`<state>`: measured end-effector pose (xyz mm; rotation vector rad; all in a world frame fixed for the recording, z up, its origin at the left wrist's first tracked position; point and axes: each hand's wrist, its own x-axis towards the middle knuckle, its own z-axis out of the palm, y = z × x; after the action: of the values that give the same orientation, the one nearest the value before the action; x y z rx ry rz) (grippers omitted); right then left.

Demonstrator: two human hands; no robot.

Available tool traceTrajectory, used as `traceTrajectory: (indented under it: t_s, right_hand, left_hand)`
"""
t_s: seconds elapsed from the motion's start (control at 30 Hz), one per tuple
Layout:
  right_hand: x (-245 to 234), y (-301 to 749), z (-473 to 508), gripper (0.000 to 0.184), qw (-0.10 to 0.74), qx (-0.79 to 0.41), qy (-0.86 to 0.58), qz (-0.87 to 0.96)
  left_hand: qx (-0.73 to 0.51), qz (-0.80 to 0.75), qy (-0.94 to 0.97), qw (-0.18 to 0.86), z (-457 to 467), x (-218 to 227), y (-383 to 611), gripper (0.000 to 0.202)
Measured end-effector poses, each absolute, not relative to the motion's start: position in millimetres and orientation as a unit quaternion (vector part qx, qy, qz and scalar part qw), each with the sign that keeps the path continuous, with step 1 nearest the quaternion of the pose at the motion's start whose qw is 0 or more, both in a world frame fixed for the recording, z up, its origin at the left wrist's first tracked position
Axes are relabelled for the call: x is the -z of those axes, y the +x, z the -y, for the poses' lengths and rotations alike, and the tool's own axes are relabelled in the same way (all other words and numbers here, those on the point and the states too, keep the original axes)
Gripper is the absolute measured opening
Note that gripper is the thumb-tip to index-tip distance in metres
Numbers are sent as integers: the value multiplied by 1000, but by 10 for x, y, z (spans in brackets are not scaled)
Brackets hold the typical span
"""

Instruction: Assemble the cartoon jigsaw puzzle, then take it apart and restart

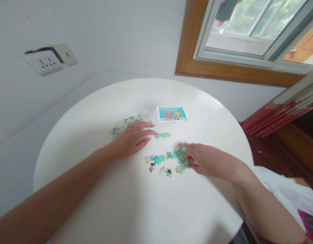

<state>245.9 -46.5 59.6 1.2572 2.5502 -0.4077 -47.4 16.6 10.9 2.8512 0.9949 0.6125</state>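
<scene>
It looked like a home room. A round white table [95, 112] stood by a plain wall with a socket [43, 62] and a wood-framed window [237, 73]; jigsaw pieces [169, 159] lay on it.

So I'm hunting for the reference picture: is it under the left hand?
No, the reference picture lies bare on the round table, beyond the left hand, which rests flat beside a joined strip of pieces.

Jigsaw bits spread out on a round white bench [95, 203]

Left hand [132, 139] lies flat, fingers [148, 133] touching a joined green strip [163, 135] at its 3 o'clock. Right hand [205, 159] sits curled on the loose teal pieces [169, 159]. Picture card [171, 114] at 12, another cluster [126, 123] at 10.
</scene>
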Motion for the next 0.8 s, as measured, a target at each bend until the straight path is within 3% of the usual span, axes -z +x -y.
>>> traceTrajectory:
  t_s: [0.37,0.5,0.6,0.8]
  right_hand:
    - [-722,2368,472,21,56,259,384,-885]
    - [-685,2361,289,14,-69,351,402,-843]
    - [-521,2360,55,9,-188,338,465,-796]
    - [-149,2309,-267,18,-257,338,503,-753]
  left_hand:
    - [-202,-330,921,42,-142,-105,-467,30]
    - [-201,-329,922,42,-136,-75,-414,32]
    - [-194,-312,928,52,-121,-44,-324,37]
    - [-162,-308,937,36,-77,6,-165,39]
